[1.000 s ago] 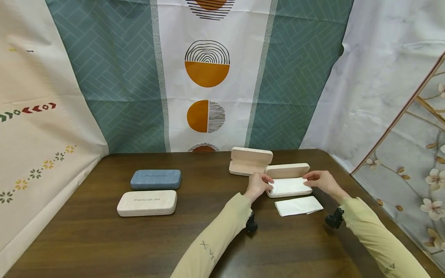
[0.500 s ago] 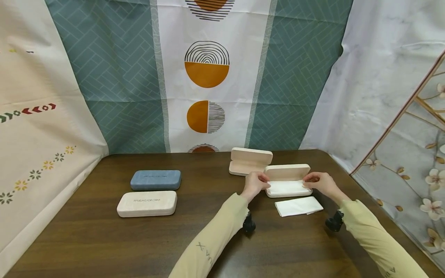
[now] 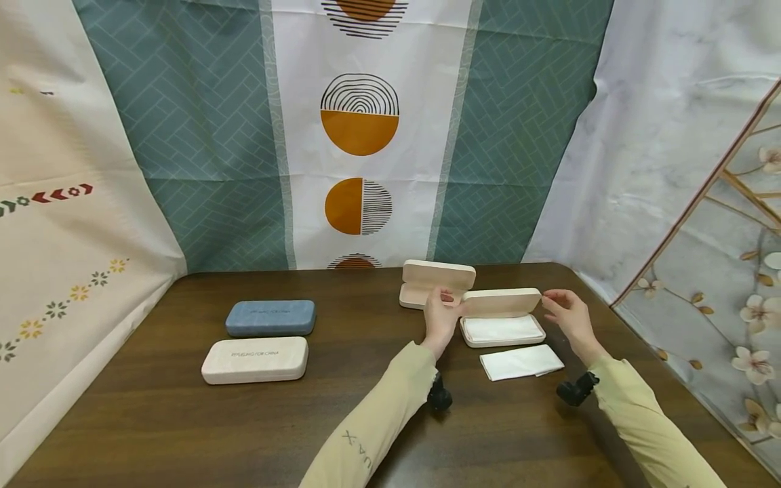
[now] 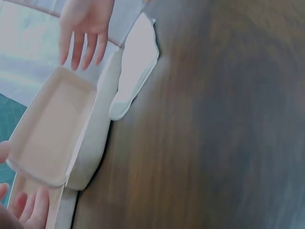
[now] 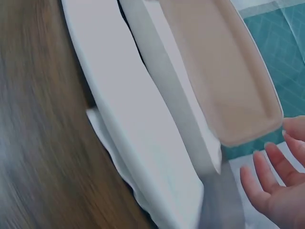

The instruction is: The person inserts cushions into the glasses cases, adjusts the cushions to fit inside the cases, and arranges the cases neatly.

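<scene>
On the right part of the table, a beige glasses case stands open between the left hand and the right hand, a folded white cloth inside it. Both hands are at the ends of its raised lid, fingers loosely extended and gripping nothing; whether their thumbs touch the lid I cannot tell. Another white cloth lies just in front; a second open case stands behind the left hand.
</scene>
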Tool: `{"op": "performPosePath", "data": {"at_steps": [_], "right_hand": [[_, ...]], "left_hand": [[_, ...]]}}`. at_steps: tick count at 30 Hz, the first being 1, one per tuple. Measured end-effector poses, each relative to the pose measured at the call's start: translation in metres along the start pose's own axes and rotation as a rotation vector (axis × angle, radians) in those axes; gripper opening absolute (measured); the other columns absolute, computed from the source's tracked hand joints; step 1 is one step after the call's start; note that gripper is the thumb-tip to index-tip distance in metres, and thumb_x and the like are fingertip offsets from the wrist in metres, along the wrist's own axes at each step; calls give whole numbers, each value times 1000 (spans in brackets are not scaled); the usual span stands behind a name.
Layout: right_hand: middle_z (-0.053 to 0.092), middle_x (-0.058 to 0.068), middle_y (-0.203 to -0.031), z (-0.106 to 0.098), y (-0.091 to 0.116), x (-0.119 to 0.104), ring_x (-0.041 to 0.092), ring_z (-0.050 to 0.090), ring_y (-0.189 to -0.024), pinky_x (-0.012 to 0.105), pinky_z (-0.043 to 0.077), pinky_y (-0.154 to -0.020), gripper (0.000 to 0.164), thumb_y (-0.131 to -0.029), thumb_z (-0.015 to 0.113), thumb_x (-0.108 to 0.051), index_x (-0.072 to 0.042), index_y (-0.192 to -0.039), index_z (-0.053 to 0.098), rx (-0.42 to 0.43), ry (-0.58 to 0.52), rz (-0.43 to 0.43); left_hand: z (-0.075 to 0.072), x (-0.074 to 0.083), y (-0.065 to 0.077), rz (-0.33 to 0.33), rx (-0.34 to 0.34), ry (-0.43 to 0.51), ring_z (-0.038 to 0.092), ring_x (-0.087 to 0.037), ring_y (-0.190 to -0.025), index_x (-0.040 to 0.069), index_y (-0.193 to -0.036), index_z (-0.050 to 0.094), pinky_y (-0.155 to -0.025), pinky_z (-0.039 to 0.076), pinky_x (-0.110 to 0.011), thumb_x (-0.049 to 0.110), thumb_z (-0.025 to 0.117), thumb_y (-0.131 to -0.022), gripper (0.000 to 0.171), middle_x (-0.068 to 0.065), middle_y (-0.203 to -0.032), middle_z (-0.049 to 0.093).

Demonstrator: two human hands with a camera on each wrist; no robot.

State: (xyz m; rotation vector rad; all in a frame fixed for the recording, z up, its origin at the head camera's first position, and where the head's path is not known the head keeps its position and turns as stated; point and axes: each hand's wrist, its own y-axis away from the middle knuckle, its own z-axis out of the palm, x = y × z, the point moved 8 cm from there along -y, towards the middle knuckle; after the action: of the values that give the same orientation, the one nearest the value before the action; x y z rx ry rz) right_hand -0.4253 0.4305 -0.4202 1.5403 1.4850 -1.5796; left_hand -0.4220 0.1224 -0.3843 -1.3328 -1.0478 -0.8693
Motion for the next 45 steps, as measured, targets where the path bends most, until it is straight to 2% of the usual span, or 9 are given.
{"op": "performPosePath", "data": {"at_steps": [3,7,10,14,17,23,31,39,45], "right_hand": [[49,1,-98,4,3,0,3,53,-82,15,46,-62,30,-85,62,-37,-15,-103,51,52,-27,54],[46,2,-104,14,15,-21,8,48,-89,20,45,-66,43,-84,60,-44,-12,-112,50,80,-21,117],[46,8,-107,21,24,-40,15,44,-92,26,43,-67,53,-85,59,-44,-5,-119,49,96,15,132],[45,12,-112,27,31,-52,19,42,-96,28,42,-62,60,-85,56,-47,-1,-122,46,119,78,180],[44,13,-115,31,32,-51,21,41,-99,30,43,-63,64,-85,55,-50,-1,-125,44,103,93,214],[44,17,-121,35,29,-48,26,38,-109,37,38,-81,61,-86,56,-46,0,-126,45,90,118,218],[41,19,-123,35,29,-48,28,37,-110,38,35,-85,57,-88,56,-40,1,-126,42,67,101,221],[42,10,-114,29,26,-19,16,50,-93,21,43,-68,56,-77,64,-51,-13,-115,47,52,-23,276],[45,14,-110,25,24,-14,11,55,-80,22,46,-62,47,-78,67,-44,-13,-108,47,0,-50,256]], "left_hand": [[3,2,3,42,41,14,53,-27,-78,-5,-98,58,-67,43,-28,10,78,-71,37,-17,-91,55],[6,4,6,84,87,33,51,-33,-84,-2,-97,61,-72,41,-30,10,77,-72,33,-17,-93,54],[7,2,8,76,117,36,51,-33,-85,-1,-96,63,-73,40,-31,12,76,-73,29,-16,-93,54],[10,-4,8,33,139,51,52,-33,-84,2,-93,66,-72,40,-32,14,75,-74,24,-15,-91,55],[10,-7,9,16,154,43,53,-29,-80,4,-90,68,-70,40,-32,15,75,-75,21,-14,-89,57],[12,-11,8,-8,158,42,54,-14,-70,6,-90,70,-65,43,-27,17,75,-75,19,-5,-83,62],[11,-6,10,-32,166,37,55,-15,-72,6,-87,70,-63,43,-27,17,74,-76,16,0,-76,61],[11,-5,14,-72,137,8,54,-13,-73,9,-88,70,-65,42,-28,19,74,-76,16,1,-75,61],[12,-5,16,-147,95,-57,50,-14,-66,12,-90,70,-61,40,-29,23,73,-77,17,3,-69,57]]}}
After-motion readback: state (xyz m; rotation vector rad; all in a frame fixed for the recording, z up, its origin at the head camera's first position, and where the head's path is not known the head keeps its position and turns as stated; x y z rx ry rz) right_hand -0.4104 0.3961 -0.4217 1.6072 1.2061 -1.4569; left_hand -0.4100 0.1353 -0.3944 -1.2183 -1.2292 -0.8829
